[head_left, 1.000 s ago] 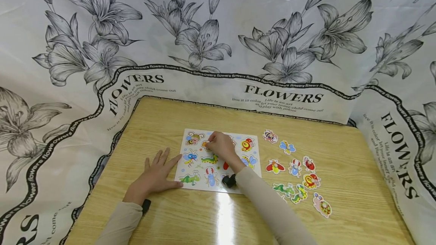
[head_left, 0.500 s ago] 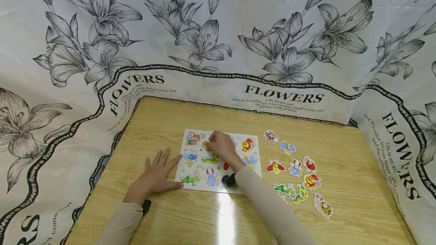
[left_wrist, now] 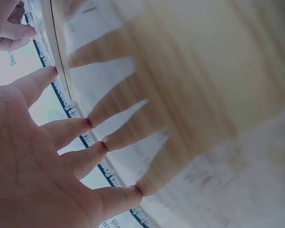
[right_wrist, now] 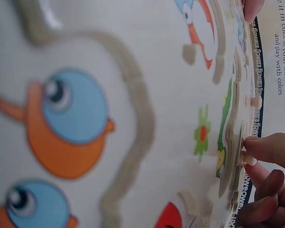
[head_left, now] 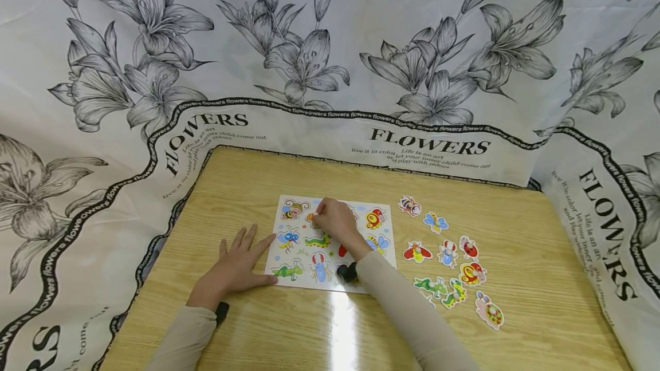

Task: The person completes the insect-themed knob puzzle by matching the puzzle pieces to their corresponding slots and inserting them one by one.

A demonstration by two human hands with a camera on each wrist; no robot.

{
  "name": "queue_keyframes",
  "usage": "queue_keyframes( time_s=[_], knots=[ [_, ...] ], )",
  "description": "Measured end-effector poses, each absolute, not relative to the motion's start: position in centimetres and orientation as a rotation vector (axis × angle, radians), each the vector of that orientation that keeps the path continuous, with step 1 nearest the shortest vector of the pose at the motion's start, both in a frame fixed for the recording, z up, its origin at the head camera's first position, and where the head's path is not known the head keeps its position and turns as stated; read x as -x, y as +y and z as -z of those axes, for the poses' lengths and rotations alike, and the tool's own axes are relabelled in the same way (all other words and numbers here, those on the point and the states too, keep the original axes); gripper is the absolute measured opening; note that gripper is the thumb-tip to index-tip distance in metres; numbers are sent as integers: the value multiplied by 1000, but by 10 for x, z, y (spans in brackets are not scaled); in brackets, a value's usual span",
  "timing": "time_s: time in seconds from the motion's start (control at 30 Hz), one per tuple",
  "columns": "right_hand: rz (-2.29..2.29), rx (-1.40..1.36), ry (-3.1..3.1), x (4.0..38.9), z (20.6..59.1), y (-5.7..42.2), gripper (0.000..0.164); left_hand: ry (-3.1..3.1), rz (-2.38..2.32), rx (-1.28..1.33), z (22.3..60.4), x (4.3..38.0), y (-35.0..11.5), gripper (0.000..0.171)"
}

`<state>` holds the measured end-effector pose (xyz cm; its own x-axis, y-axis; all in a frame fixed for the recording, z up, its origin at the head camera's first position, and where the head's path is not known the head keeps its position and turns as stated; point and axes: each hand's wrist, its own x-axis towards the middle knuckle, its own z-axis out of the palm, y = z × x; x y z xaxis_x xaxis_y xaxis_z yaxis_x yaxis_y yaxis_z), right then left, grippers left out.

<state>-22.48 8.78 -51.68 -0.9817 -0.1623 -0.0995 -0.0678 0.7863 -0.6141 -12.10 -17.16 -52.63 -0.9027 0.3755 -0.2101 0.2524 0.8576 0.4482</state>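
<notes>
A white insect puzzle board (head_left: 301,244) lies on the wooden table, with bug pictures in cut-out recesses. Over its top row, my right hand (head_left: 337,222) pinches the small knob (right_wrist: 249,159) of a puzzle piece between thumb and finger. Only an orange striped part of that piece (head_left: 311,218) shows beside the fingertips; the hand hides the rest. My left hand (head_left: 232,268) lies by the board's left edge with its fingers spread, index fingertip and thumb tip right at that edge. In the left wrist view its fingertips (left_wrist: 99,146) touch the glossy tabletop.
Several loose insect pieces lie right of the board, among them a striped bee (head_left: 409,205), a red-winged bug (head_left: 417,252), a ladybug (head_left: 468,247) and a pink snail-like piece (head_left: 488,310). A flower-printed cloth (head_left: 330,147) rises behind the table (head_left: 526,256).
</notes>
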Motion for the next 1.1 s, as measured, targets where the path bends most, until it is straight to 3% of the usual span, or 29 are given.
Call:
queue_keyframes(
  time_s=[1.1],
  knots=[
    [934, 233, 2840, 226, 515, 87, 12, 2734, -606, -468, 523, 120, -170, 100]
  ],
)
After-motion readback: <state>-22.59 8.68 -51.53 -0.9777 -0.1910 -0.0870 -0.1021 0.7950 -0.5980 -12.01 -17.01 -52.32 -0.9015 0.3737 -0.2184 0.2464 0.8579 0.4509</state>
